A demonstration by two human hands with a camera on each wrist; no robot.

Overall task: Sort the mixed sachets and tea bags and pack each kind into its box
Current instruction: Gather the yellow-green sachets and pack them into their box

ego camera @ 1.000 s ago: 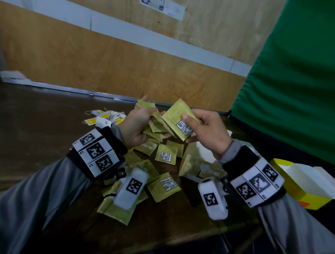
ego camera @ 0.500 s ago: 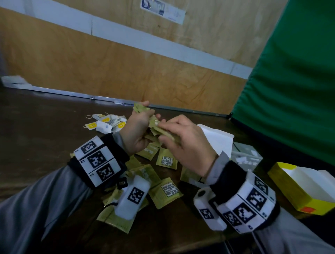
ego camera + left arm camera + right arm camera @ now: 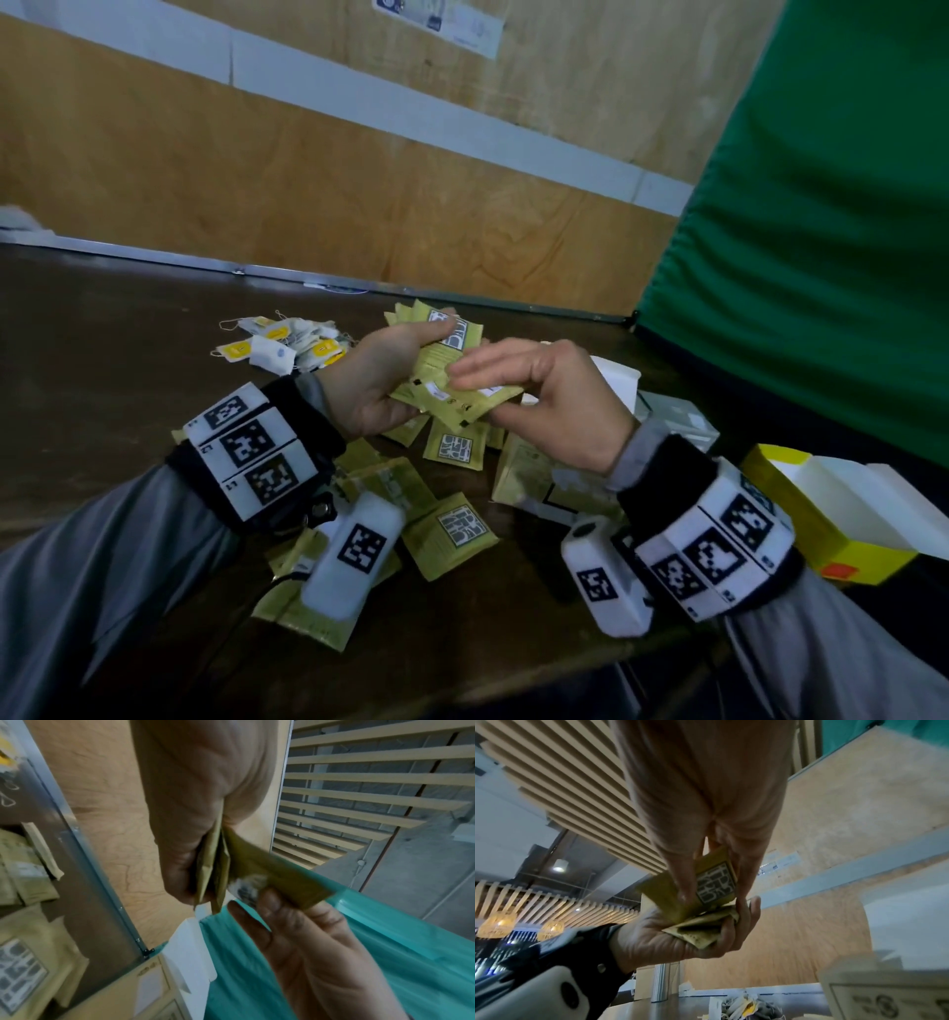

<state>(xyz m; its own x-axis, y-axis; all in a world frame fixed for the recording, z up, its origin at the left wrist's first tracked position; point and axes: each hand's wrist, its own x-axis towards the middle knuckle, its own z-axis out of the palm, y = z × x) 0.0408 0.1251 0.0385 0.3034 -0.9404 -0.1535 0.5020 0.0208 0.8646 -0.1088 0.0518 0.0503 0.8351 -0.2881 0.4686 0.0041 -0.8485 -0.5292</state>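
Above the table (image 3: 102, 360), the left hand (image 3: 380, 380) grips a fanned stack of green sachets (image 3: 436, 354) tilted up and away, the right hand (image 3: 544, 395) pinching one flat sachet (image 3: 457, 406) against it; only the head view shows the tea bags (image 3: 287, 344) and yellow box (image 3: 821, 514)

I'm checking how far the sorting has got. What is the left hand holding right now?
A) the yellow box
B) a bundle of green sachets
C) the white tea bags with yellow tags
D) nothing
B: the left hand grips a fanned bundle of green sachets, with the right hand pinching one of them, while the white tea bags lie on the table.
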